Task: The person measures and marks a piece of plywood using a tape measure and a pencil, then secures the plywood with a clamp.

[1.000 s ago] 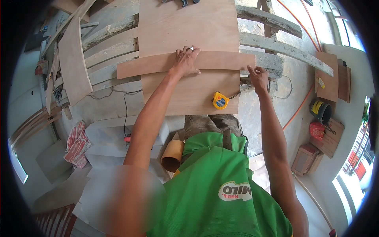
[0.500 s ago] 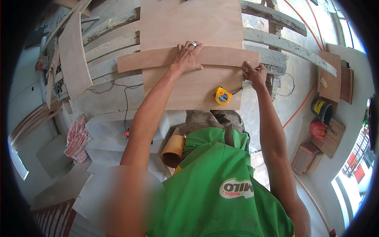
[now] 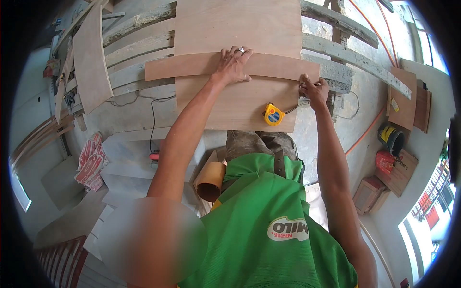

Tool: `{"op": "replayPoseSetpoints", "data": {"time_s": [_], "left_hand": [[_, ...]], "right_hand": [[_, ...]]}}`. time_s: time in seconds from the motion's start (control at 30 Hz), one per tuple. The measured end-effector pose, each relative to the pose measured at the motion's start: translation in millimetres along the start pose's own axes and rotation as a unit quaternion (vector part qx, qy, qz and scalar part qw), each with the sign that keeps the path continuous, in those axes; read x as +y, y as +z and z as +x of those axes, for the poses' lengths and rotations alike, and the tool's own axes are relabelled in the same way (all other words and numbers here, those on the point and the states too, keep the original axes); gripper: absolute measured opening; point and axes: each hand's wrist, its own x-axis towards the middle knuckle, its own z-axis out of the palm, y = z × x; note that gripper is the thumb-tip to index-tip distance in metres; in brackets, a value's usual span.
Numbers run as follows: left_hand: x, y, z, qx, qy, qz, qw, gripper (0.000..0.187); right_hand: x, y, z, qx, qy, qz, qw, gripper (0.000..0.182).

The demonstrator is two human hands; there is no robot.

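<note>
A long, narrow plywood strip [image 3: 185, 66] lies crosswise over a wider plywood panel [image 3: 235, 24], with both ends jutting past the panel's sides. My left hand [image 3: 233, 66], a ring on one finger, presses on the strip with fingers spread. At the strip's right end, my right hand [image 3: 314, 91] has its thumb on the lower edge and its other fingers curled in, partly hidden. A yellow tape measure [image 3: 273, 115] rests on the panel below the strip, close to my right hand.
Rough timber beams [image 3: 341, 50] support the panel. Another plywood piece [image 3: 90, 57] leans at the left. To the right are a dark bucket [image 3: 391, 138], a cardboard box [image 3: 405, 172] and an orange cord [image 3: 366, 129]. A cardboard tube [image 3: 210, 182] stands beside my waist.
The view has shifted slightly. Both hands keep their places on the plywood strip, and the strip shows no clear movement against the panel.
</note>
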Motion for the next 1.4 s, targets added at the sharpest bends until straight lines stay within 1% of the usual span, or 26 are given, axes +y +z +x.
{"op": "replayPoseSetpoints", "data": {"time_s": [0.13,0.37,0.5,0.53,0.57,0.6,0.63,0.67,0.7,0.77,0.8,0.83,0.87,0.9,0.93,0.97,1.0,1.03,1.1,1.13,1.17,1.23,1.27,1.3,1.37,1.4], "left_hand": [[0,0,-1,-0.003,-0.006,-0.002,1.000,0.089],[-2,3,-2,0.012,-0.002,-0.001,1.000,0.088],[-3,8,-2,0.001,-0.020,-0.014,1.000,0.090],[-1,10,-3,0.012,-0.018,-0.020,1.000,0.092],[-2,11,-6,0.023,-0.016,-0.024,0.999,0.093],[-2,8,-10,0.026,-0.032,-0.015,0.999,0.093],[0,6,-15,0.074,-0.027,-0.008,0.997,0.096],[0,4,-23,0.120,-0.019,-0.002,0.993,0.098],[-1,1,-32,0.122,-0.028,0.004,0.992,0.098],[1,-2,-47,0.221,-0.154,-0.084,0.959,0.097],[-3,0,-59,0.296,-0.181,-0.055,0.936,0.094],[-16,11,-72,0.379,-0.206,-0.031,0.902,0.090],[-28,19,-86,0.458,-0.230,-0.008,0.859,0.087],[-34,14,-103,0.483,-0.277,-0.044,0.830,0.077],[-43,15,-120,0.479,-0.350,-0.064,0.803,0.071],[-58,32,-133,0.494,-0.410,-0.057,0.765,0.069],[-67,35,-146,0.466,-0.468,-0.088,0.745,0.062],[-78,38,-157,0.466,-0.471,-0.085,0.744,0.062],[-104,43,-171,0.424,-0.458,-0.293,0.724,0.057],[-116,43,-172,0.360,-0.484,-0.365,0.710,0.058],[-122,46,-169,0.360,-0.485,-0.366,0.708,0.058],[-128,44,-165,0.359,-0.410,-0.506,0.669,0.060],[-131,41,-164,0.317,-0.423,-0.532,0.662,0.060],[-141,52,-163,0.318,-0.424,-0.531,0.661,0.060],[-157,84,-160,0.351,-0.403,-0.601,0.594,0.059],[-150,77,-161,0.349,-0.409,-0.616,0.576,0.057]], "right_hand": [[2,2,-1,-0.005,-0.018,0.011,1.000,0.049],[8,0,4,0.011,-0.025,-0.022,0.999,0.047],[-7,3,-7,0.005,-0.022,-0.026,0.999,0.044],[-4,4,-6,-0.005,-0.035,-0.010,0.999,0.041],[-3,6,-5,0.001,-0.021,-0.004,1.000,0.040],[1,0,1,-0.025,-0.014,-0.012,1.000,0.039],[-3,3,-5,-0.024,-0.035,-0.005,0.999,0.040],[-3,4,-6,-0.016,-0.018,-0.032,0.999,0.040],[-4,6,-7,-0.005,-0.001,-0.060,0.998,0.041],[-2,14,-17,0.001,0.012,-0.064,0.998,0.043],[-2,17,-17,0.019,0.027,-0.070,0.997,0.045],[23,14,-2,0.068,0.032,-0.100,0.992,0.050],[23,20,-6,0.099,0.024,-0.100,0.990,0.049],[25,27,-11,0.129,0.017,-0.101,0.986,0.049],[35,25,-7,0.106,-0.006,-0.101,0.989,0.058],[32,27,-12,0.104,-0.003,-0.103,0.989,0.058],[22,33,-20,0.135,-0.004,-0.166,0.977,0.063],[18,36,-24,0.165,-0.007,-0.228,0.960,0.068],[11,36,-28,0.134,0.012,-0.214,0.967,0.071],[10,33,-27,0.107,0.031,-0.202,0.973,0.074],[11,31,-25,0.107,0.030,-0.204,0.973,0.074],[14,30,-21,0.093,0.048,-0.199,0.974,0.074],[16,29,-19,0.091,0.048,-0.201,0.974,0.074],[17,29,-19,0.087,0.036,-0.196,0.976,0.074],[23,27,-13,0.082,0.026,-0.191,0.978,0.075],[31,23,-5,0.083,0.018,-0.206,0.975,0.075]]}}
